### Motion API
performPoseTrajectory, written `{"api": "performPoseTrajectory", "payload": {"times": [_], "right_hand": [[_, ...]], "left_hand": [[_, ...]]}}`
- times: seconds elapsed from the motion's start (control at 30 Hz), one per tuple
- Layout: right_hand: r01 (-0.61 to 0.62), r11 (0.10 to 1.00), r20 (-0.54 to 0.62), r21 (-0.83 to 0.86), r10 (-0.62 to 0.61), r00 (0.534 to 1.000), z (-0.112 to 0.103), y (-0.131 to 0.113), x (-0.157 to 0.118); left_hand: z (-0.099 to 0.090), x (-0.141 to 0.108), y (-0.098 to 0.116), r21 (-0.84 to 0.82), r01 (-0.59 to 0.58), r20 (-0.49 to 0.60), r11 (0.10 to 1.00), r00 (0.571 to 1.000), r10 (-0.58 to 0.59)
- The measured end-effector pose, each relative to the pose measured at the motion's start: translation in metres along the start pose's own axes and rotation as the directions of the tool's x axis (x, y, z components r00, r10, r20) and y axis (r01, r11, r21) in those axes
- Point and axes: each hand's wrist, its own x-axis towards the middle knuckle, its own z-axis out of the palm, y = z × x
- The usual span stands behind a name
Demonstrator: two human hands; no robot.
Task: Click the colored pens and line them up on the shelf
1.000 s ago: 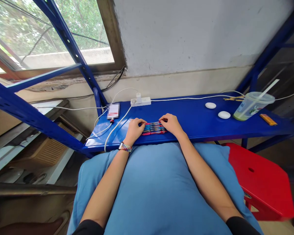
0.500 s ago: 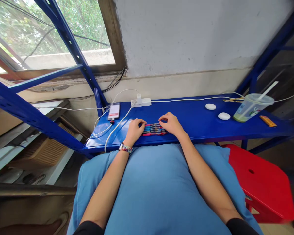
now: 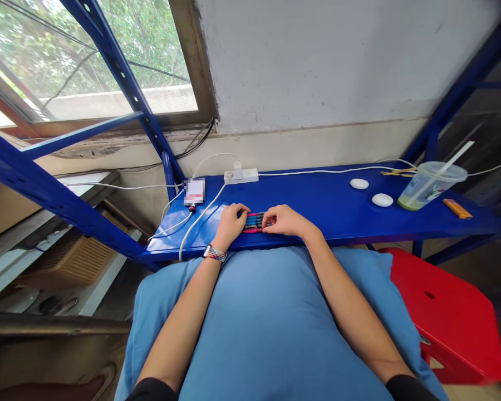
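Observation:
Several pens in pink, blue and dark colours lie side by side on the blue shelf top, near its front edge. At their left end is my left hand, fingers curled and pressed against the pen ends; a patterned band sits on that wrist. My right hand covers the right part of the row, with thumb and fingertips bent down onto the pens. The right ends of the pens are hidden under it.
A phone-like device with cables lies at left, near a white power strip. Toward the right are two white oval objects, a plastic cup with straw and an orange packet. A red stool stands at right.
My right hand has moved left and nearer to me, from the far right corner of the pens onto their right part. My left hand has stayed in place.

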Motion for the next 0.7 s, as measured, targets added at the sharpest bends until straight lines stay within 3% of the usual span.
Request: {"api": "performPoseTrajectory", "payload": {"times": [0.3,0.43,0.57,0.7], "right_hand": [[0.010,0.999,0.007,0.042,-0.010,1.000,0.002,-0.003,0.000],[0.078,0.992,-0.135,0.104,-0.063,0.989,0.002,0.005,0.001],[0.121,0.979,-0.315,0.162,-0.065,0.947,0.003,0.011,0.002],[0.111,0.952,-0.375,0.286,0.005,0.927,0.003,0.013,0.004]], "left_hand": [[-0.004,0.000,0.006,-0.054,0.001,-0.018,0.999,1.000,-0.002],[-0.012,-0.003,0.019,-0.186,-0.046,-0.068,0.981,0.997,0.034],[-0.018,-0.007,0.032,-0.284,-0.109,-0.026,0.953,0.994,0.106],[-0.019,-0.008,0.038,-0.319,-0.117,-0.075,0.940,0.992,0.098]]}}
